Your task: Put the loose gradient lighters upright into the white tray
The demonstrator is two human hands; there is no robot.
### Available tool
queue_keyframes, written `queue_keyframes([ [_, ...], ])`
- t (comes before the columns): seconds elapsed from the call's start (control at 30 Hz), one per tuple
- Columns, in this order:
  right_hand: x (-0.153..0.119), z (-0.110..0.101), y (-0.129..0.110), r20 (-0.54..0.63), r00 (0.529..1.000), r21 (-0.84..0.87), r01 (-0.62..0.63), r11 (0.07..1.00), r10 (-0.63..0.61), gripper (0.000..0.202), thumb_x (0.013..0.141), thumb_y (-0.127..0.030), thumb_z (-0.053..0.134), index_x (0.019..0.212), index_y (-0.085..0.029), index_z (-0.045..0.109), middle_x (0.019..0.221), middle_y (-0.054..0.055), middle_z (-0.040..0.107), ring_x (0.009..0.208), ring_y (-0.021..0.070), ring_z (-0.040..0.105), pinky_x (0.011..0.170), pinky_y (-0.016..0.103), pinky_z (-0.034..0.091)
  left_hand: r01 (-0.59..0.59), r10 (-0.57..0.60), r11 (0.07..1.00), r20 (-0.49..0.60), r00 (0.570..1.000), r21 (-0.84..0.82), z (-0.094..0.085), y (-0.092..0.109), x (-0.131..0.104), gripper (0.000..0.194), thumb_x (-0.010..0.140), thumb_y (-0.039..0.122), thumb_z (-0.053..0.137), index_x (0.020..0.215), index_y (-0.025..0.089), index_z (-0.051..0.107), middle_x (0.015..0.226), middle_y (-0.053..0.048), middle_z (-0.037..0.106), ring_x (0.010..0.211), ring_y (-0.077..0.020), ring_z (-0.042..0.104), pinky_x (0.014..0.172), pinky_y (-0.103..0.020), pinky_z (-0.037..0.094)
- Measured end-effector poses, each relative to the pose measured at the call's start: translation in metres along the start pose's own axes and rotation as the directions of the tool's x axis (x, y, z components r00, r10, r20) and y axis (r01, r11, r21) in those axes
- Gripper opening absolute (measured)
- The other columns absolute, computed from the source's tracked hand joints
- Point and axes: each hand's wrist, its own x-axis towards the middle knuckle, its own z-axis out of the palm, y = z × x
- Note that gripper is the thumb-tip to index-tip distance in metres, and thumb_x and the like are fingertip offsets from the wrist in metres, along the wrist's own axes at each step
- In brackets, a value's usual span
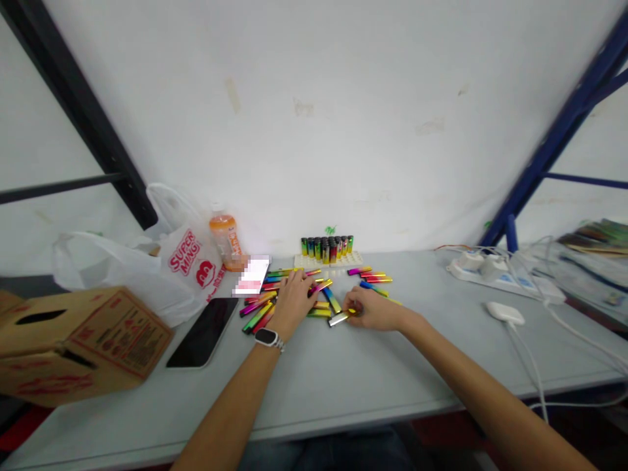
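Note:
Slim shiny tubes in two-tone metallic colours, much like lighters, lie loosely in a pile (260, 316) on the grey table. My left hand (293, 302) rests over the pile, a pink-and-yellow tube (321, 286) between its thumb and fingers. Just right of the pile, my right hand (367, 309) pinches a silver-and-yellow tube (338, 319) low over the tabletop. A blue-and-yellow tube (332, 301) lies between the hands. Behind them, several similar tubes (328, 248) with dark tops stand upright in a pale rack (307, 261). A few more tubes (377, 278) lie beyond my right hand.
On the left are a cardboard box (112, 340), a white plastic bag (132, 268), a dark phone (203, 333), an orange bottle (226, 239) and a bright, blurred-out flat item (252, 276). A power strip (510, 280) and white charger (505, 313) with cables occupy the right.

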Motion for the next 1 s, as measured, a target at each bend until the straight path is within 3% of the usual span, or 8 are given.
queue_keyframes([
  [0.17,0.011,0.002,-0.006,0.013,0.994,-0.126,-0.102,0.987,0.104,0.013,0.069,-0.014,0.062,0.082,-0.018,0.061,0.072,0.003,0.063,0.064,0.0164,0.052,0.058,0.025,0.031,0.014,-0.013,0.997,0.011,1.000,-0.072,0.001,0.001,-0.001,0.013,0.089,0.029,0.061,0.093,0.020,0.070,0.100,-0.009,0.061,0.101,-0.0271,0.053,0.090,-0.043,0.041],
  [0.3,0.018,0.006,-0.012,-0.030,0.985,-0.178,-0.174,0.968,0.172,0.009,0.076,-0.015,0.052,0.078,-0.019,0.060,0.064,0.004,0.060,0.060,0.0177,0.050,0.058,0.027,0.027,0.031,-0.034,0.992,-0.018,0.999,-0.124,-0.001,0.004,-0.001,0.018,0.091,0.035,0.060,0.090,0.021,0.070,0.098,-0.008,0.061,0.101,-0.0264,0.054,0.090,-0.042,0.041],
  [0.47,0.037,0.009,-0.004,-0.211,0.951,0.205,-0.185,0.961,0.228,0.014,0.077,-0.017,0.042,0.065,-0.020,0.048,0.065,0.002,0.054,0.067,0.0180,0.050,0.061,0.027,0.030,0.004,-0.034,0.951,-0.091,0.995,-0.311,-0.005,0.007,0.002,0.017,0.093,0.027,0.053,0.091,0.020,0.068,0.097,-0.007,0.063,0.101,-0.0240,0.057,0.092,-0.040,0.045],
  [0.57,0.053,0.017,-0.005,-0.328,0.897,0.471,-0.116,0.875,0.295,0.011,0.070,-0.016,0.041,0.061,-0.022,0.043,0.059,-0.001,0.046,0.063,0.0167,0.045,0.057,0.025,0.029,-0.007,-0.098,0.795,-0.139,0.985,-0.607,-0.008,0.013,0.005,0.023,0.097,0.026,0.044,0.100,0.019,0.066,0.099,-0.006,0.066,0.096,-0.0201,0.061,0.088,-0.036,0.049],
  [0.67,0.067,0.028,-0.014,-0.361,0.885,0.562,-0.045,0.826,0.294,0.010,0.067,-0.019,0.044,0.058,-0.021,0.043,0.056,-0.002,0.045,0.058,0.0148,0.042,0.054,0.024,0.027,0.087,-0.262,0.615,-0.099,0.960,-0.784,-0.007,0.018,0.009,0.025,0.094,0.038,0.051,0.098,0.017,0.065,0.086,-0.004,0.067,0.078,-0.0165,0.062,0.072,-0.029,0.052],
  [0.8,0.077,0.033,-0.026,-0.189,0.956,0.715,-0.024,0.699,0.226,0.018,0.071,-0.029,0.046,0.055,-0.021,0.047,0.044,-0.003,0.042,0.043,0.0121,0.037,0.046,0.024,0.025,0.122,-0.363,0.486,-0.073,0.929,-0.866,-0.006,0.016,0.012,0.029,0.087,0.043,0.063,0.095,0.015,0.067,0.081,-0.003,0.067,0.073,-0.0152,0.062,0.066,-0.026,0.051],
  [0.9,0.076,0.030,-0.029,-0.029,0.996,0.821,-0.027,0.570,0.089,0.033,0.077,-0.041,0.042,0.058,-0.018,0.056,0.041,-0.001,0.044,0.038,0.0119,0.038,0.043,0.024,0.026,0.104,-0.291,0.466,-0.041,0.956,-0.879,-0.009,0.012,0.013,0.030,0.086,0.043,0.065,0.098,0.016,0.071,0.088,-0.005,0.069,0.078,-0.0164,0.065,0.070,-0.027,0.052],
  [1.0,0.073,0.027,-0.032,0.109,0.994,0.938,-0.109,0.330,0.017,0.040,0.078,-0.051,0.039,0.059,-0.018,0.055,0.040,-0.004,0.036,0.036,0.0090,0.026,0.039,0.023,0.021,0.089,-0.204,0.504,-0.018,0.979,-0.859,-0.011,0.012,0.013,0.031,0.087,0.043,0.063,0.103,0.019,0.073,0.089,-0.004,0.067,0.073,-0.0151,0.063,0.064,-0.027,0.051],
])
